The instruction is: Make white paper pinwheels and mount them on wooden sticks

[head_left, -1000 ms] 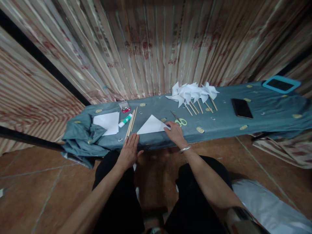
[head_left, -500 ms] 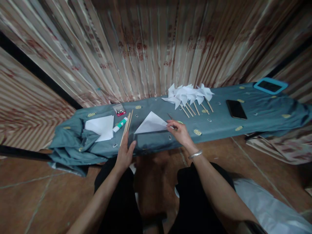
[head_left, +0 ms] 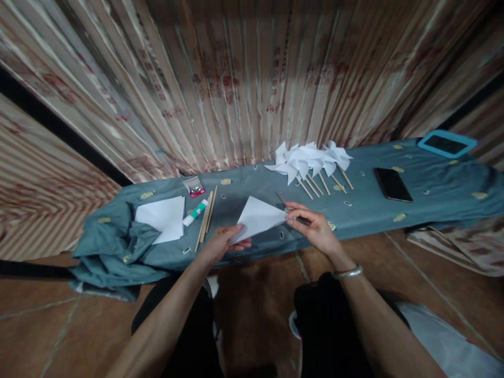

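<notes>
A sheet of white paper, folded into a triangle, is held up off the cloth between my two hands. My left hand grips its lower left corner, thumb on top and fingers beneath. At the right corner my right hand closes its fingertips on the paper. A thin pointed tool sticks out beyond those fingers; its kind is hidden by the hand. Left of the paper lie several wooden sticks, beside a green and white glue stick.
Several white paper pinwheels on sticks lie at the back. White sheets and a small box of shiny pins are at left. A phone and a blue-framed tablet rest at right on the green cloth.
My left hand has moved right from beside the sticks and taken hold of the paper's left corner. The paper has been raised and tilted, its left end nearer me.
</notes>
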{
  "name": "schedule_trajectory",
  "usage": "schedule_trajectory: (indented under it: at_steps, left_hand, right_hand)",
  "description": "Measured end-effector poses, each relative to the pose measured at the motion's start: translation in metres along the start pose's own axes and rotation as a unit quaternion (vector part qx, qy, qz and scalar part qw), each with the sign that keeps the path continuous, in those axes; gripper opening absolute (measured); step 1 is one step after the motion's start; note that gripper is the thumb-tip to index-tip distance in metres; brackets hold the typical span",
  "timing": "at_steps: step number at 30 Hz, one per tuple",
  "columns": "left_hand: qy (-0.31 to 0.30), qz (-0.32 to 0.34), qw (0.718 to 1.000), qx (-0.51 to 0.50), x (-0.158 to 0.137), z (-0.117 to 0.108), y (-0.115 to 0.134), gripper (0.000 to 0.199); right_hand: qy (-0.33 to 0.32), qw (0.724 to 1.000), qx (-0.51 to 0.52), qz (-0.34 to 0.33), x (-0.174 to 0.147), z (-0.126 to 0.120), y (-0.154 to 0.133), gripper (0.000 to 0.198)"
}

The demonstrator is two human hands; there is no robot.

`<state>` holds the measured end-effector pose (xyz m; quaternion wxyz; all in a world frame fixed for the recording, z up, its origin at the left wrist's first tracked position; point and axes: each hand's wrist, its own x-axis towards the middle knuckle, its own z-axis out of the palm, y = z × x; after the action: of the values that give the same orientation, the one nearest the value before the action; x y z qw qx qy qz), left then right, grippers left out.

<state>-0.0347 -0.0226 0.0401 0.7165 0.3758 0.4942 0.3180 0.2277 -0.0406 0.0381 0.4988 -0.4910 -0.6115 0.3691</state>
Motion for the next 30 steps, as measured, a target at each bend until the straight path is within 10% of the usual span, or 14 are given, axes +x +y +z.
schedule_trajectory:
  at_steps: [9, 18, 30]
  left_hand:
    - [0.053, 0.071, 0.996, -0.030, 0.007, 0.002, -0.015, 0.037]
    - [0.098, 0.155, 0.982, 0.040, 0.013, 0.007, -0.019, 0.022]
    - [0.159, 0.193, 0.957, 0.149, 0.022, -0.006, -0.015, 0.021]
  right_hand:
    - [0.052, 0.993, -0.107, 0.023, 0.005, -0.012, 0.017, 0.031]
    - [0.015, 0.831, -0.557, 0.015, 0.008, -0.017, 0.033, 0.033]
    - [-0.023, 0.793, -0.604, 0.079, 0.022, 0.011, 0.018, 0.033]
